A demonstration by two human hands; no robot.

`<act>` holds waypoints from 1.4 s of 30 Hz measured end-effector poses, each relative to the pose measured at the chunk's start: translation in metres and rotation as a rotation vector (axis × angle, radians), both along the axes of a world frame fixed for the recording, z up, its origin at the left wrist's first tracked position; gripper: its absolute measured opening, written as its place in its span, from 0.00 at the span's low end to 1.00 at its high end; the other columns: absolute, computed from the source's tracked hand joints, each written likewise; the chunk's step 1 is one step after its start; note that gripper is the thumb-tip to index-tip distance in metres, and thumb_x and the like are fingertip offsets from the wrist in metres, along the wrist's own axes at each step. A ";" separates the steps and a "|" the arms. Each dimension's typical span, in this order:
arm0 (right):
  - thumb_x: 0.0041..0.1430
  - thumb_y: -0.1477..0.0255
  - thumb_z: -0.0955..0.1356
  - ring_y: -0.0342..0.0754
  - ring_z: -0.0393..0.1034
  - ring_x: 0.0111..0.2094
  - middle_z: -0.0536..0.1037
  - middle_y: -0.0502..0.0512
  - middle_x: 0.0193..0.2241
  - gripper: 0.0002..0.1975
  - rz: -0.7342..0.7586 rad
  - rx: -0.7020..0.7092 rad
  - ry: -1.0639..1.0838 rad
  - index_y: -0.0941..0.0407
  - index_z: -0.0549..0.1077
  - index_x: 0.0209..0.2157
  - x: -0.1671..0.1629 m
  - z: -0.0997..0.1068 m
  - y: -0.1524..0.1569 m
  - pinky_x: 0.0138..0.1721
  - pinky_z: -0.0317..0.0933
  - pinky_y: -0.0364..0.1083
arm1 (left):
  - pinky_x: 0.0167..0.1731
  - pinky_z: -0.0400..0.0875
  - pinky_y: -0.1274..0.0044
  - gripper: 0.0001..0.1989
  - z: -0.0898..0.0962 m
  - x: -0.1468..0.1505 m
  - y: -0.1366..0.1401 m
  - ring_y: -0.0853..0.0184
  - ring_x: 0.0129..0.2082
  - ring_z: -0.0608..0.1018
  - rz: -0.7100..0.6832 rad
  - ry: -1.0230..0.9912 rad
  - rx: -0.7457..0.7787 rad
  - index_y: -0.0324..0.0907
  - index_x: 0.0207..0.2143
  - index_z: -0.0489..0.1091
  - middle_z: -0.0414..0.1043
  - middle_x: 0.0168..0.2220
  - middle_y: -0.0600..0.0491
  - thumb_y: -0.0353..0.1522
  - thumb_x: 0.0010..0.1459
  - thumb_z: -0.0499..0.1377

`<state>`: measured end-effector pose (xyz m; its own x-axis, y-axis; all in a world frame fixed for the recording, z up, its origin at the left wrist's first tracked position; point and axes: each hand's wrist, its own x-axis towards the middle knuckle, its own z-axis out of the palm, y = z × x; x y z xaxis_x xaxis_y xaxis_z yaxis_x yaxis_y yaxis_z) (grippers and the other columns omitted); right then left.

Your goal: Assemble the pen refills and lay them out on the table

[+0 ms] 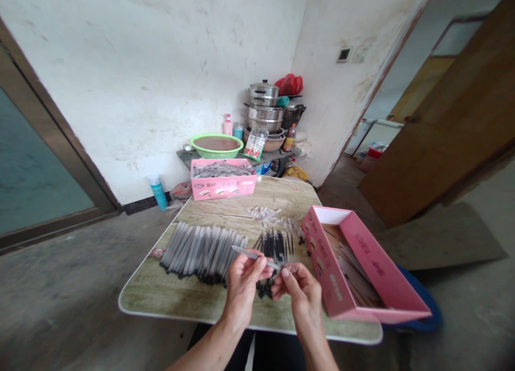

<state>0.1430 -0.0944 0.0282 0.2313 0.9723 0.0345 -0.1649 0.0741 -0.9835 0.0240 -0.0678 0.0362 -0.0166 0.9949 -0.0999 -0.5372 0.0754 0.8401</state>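
A pen with a translucent grey barrel is held slantwise above the table's front part, its tip pointing up and left. My left hand is closed around the barrel between thumb and fingers. My right hand pinches at the pen's other end; any small part between those fingertips is hidden. To the left lies a row of translucent pen barrels with black ends toward me. Beyond my hands are slim dark refills, and past them a scatter of small clear pieces.
A pink box full of pens stands at the table's back edge. Another pink box, partly filled with long slim pieces, lies open at the right. Behind are a green basin, stacked pots and a bottle.
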 end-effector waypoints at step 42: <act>0.57 0.56 0.66 0.38 0.57 0.09 0.65 0.44 0.09 0.21 0.014 -0.116 -0.055 0.56 0.63 0.19 -0.002 -0.005 -0.002 0.09 0.49 0.37 | 0.32 0.74 0.74 0.14 -0.009 -0.001 -0.001 0.67 0.27 0.78 -0.049 0.005 -0.032 0.38 0.36 0.68 0.76 0.30 0.49 0.38 0.51 0.64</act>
<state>0.1415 -0.0960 0.0231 0.2188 0.9735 -0.0662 -0.1111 -0.0426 -0.9929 0.0232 -0.0691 0.0268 0.0319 0.9908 -0.1315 -0.5279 0.1284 0.8395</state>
